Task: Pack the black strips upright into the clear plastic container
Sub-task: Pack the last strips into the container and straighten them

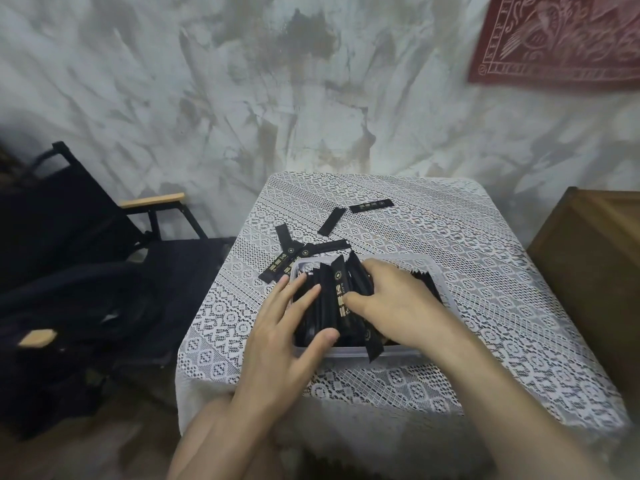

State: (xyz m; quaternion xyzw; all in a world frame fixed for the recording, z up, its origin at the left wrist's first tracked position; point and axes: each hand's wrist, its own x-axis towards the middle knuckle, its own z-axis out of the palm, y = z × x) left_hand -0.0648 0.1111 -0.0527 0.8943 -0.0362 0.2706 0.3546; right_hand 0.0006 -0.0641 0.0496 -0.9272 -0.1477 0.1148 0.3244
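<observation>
Single view: head cam, wide-angle, looks fwd & down onto the counter (485, 258) from the near edge; left hand (284, 334) & right hand (394, 303) close up, wall (207, 98) behind.

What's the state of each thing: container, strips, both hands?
container: lidless, mostly full.
packed strips: standing or leaning inside; one hangs over the near rim.
loose strips: lying flat on the tablecloth behind the container.
left hand: fingers straight, pressing the strips' left side.
right hand: fingers curled round a bunch of packed strips.
</observation>
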